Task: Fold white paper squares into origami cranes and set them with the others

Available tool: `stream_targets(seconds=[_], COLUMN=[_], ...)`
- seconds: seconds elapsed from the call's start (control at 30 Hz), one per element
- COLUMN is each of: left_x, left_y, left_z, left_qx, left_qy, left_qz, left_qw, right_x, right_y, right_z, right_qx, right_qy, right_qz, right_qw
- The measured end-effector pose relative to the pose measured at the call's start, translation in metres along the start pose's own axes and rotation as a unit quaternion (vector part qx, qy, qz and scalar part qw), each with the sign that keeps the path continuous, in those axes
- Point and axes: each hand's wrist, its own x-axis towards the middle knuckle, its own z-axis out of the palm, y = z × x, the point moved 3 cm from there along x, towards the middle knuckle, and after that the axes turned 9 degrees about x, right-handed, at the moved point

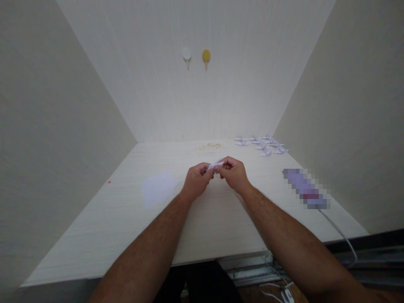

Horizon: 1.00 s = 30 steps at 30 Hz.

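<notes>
Both my hands meet over the middle of a pale wooden table [126, 219]. My left hand [196, 182] and my right hand [233, 172] are both closed, pinching a small folded piece of white paper [216, 164] between their fingertips. The paper is held just above the tabletop. A stack of flat pale paper sheets [158, 188] lies on the table to the left of my left hand.
Several small folded paper figures [262, 145] lie at the back right corner. A blurred-out purple object [305, 188] with a white cable [339, 232] sits at the right. Walls close in on three sides; two round hooks [196, 55] hang on the back wall.
</notes>
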Motion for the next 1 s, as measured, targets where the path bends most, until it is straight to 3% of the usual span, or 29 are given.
stream_targets(seconds=[0.23,0.4,0.67,1.0], left_x=[0.0008,0.0009,0.0003,-0.0013], left_y=[-0.0044,-0.0039,-0.0044,0.0008], left_z=[0.0006,0.001,0.0015,0.0004], left_qx=[0.01,-0.009,-0.045,-0.016], left_qy=[0.007,-0.009,-0.018,-0.006], left_qz=[-0.005,-0.008,-0.014,-0.003], left_qw=[1.0,1.0,0.999,1.0], right_x=[0.0033,0.0024,-0.0007,-0.0013], right_y=[0.0019,0.0015,-0.0028,-0.0005], right_z=[-0.0002,0.0001,-0.0005,-0.0004], right_qx=[0.042,0.016,0.01,0.02], right_qy=[0.028,-0.005,0.006,0.013], right_qz=[0.001,0.025,0.019,0.02], right_qw=[0.999,1.0,1.0,1.0])
